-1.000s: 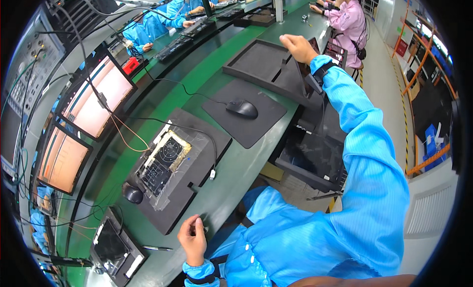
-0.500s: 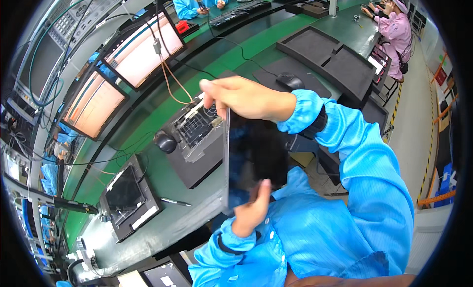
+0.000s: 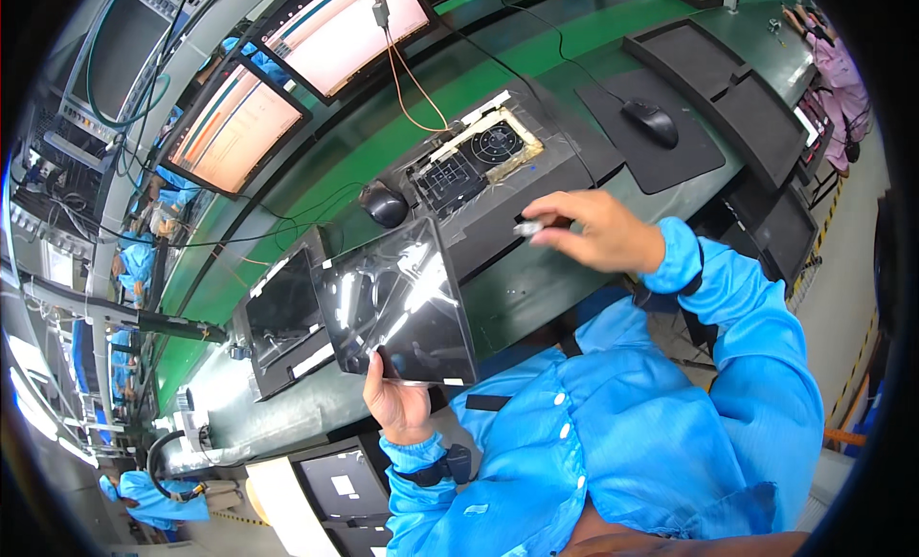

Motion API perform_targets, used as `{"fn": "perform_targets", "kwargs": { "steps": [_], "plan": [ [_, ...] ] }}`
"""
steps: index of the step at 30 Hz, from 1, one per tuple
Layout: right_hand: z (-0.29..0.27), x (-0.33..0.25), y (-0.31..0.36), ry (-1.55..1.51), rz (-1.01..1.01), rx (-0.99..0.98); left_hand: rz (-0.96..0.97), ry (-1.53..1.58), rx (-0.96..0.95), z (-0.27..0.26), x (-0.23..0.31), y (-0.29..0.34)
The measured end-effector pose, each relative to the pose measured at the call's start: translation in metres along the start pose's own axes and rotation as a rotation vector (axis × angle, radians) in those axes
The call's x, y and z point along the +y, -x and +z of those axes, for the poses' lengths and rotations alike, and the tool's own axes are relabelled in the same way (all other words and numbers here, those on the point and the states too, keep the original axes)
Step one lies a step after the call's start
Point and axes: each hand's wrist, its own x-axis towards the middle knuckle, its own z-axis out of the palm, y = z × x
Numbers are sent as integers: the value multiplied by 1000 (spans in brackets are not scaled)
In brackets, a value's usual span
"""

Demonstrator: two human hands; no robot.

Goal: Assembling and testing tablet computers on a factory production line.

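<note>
My left hand [image 3: 397,411] grips a tablet [image 3: 388,303] by its lower edge, thumb on the front. The tablet's glossy black screen is tilted up and reflects the ceiling lights; small pale tabs show at its corners. To its right, apart from it, my right hand [image 3: 613,233] pinches a small silvery-white piece [image 3: 526,229] between thumb and fingers. Its exact kind is too small to tell. Behind the held tablet and partly covered by it, a second dark-screened tablet [image 3: 278,308] lies on a black holder.
A black fixture with a round fan-like part [image 3: 498,144] sits on the green bench. Beside it are a mouse [image 3: 385,205] and another mouse [image 3: 653,122] on a mat. Two lit monitors [image 3: 345,31] stand behind. Black trays [image 3: 708,69] lie at the far right.
The tablet has moved left and turned its screen into view, still in my left hand. My right hand has left its upper edge, moved right and down, and now shows a small piece.
</note>
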Motion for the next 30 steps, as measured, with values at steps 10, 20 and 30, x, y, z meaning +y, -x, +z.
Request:
{"fn": "perform_targets", "kwargs": {
  "steps": [10, 20, 30],
  "plan": [
    [47, -54, -13, 43, -200, 34, 88, -89, 111, 3, -3, 1],
    [46, -49, -14, 157, -281, -32, 125, -122, 137, 11, -10, 5],
    [34, -34, -15, 251, -275, 365, 261, -176, 93, 49, -39, -22]
  ]
}}
